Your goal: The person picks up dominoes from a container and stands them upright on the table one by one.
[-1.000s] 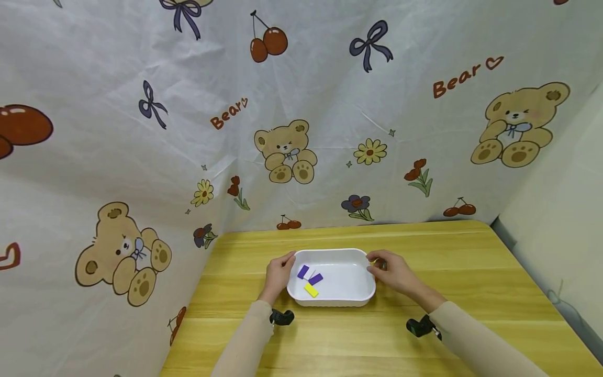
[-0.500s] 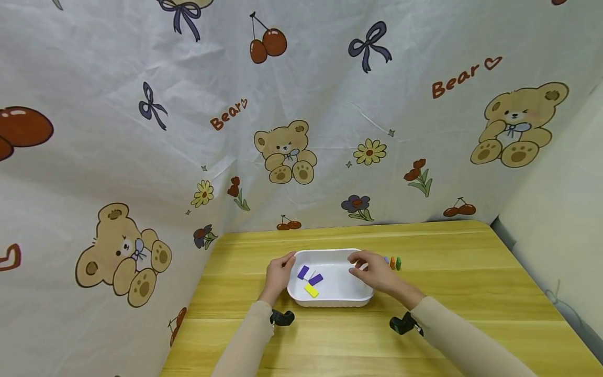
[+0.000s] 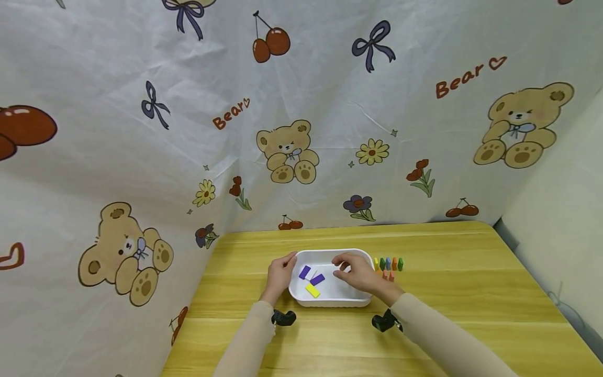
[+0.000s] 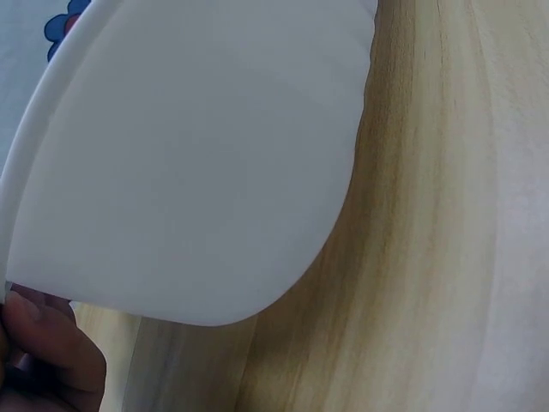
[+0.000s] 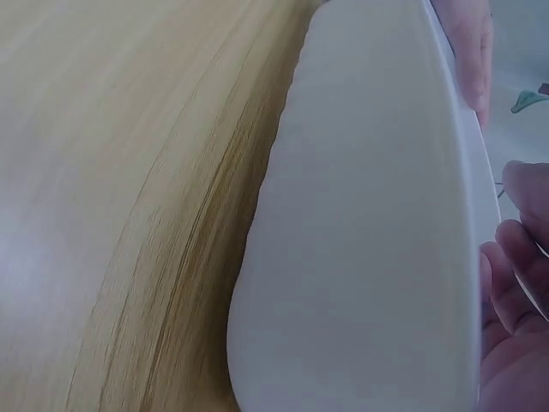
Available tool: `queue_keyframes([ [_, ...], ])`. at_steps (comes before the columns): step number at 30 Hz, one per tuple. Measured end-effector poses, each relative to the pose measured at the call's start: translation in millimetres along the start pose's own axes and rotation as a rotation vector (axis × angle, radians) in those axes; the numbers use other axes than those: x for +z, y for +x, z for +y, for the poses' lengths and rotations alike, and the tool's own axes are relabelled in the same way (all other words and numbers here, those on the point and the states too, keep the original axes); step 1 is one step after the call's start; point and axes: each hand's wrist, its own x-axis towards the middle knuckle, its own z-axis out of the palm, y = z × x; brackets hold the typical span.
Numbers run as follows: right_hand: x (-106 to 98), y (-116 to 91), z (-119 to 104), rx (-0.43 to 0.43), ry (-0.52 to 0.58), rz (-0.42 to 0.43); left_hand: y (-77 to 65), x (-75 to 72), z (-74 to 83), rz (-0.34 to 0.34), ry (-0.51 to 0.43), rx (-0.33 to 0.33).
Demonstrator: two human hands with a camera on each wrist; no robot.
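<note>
A white tray (image 3: 330,302) stands on the wooden table. My left hand (image 3: 281,275) holds its left rim; the left wrist view shows that thumb (image 4: 26,307) at the edge. Over the tray's right half hovers my right hand (image 3: 358,272), fingers loosely bent, with nothing visible between thumb and fingertips. In the tray's left part lie two purple blocks (image 3: 317,279), a yellow block (image 3: 313,290) and a white block (image 3: 310,274). The right wrist view has the right fingers (image 5: 515,296) beyond the tray's side wall.
Right of the tray, several small coloured blocks (image 3: 388,263) stand upright in a row, with pink ones (image 3: 391,276) in front. Behind the table hangs a bear-print curtain (image 3: 330,104). A pale wall (image 3: 560,209) bounds the right side.
My right hand has moved left from the standing blocks to over the tray, uncovering the row, including a standing yellow block. My left hand has stayed on the rim.
</note>
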Motion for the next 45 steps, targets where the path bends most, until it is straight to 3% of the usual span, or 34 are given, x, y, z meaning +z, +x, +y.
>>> queue_keyframes([
  [12, 23.8, 18.2, -2.2, 0.018, 0.023, -0.046, -1.8, 0.5, 3.5, 0.002, -0.003, 0.01],
  [29, 52.5, 29.5, 3.4, 0.078, 0.046, -0.029, 0.7, 0.5, 2.7, 0.01, 0.027, 0.015],
  [45, 65.4, 39.1, 3.9, 0.043, -0.097, -0.13, 0.7, 0.9, 1.3, 0.01, 0.02, 0.018],
])
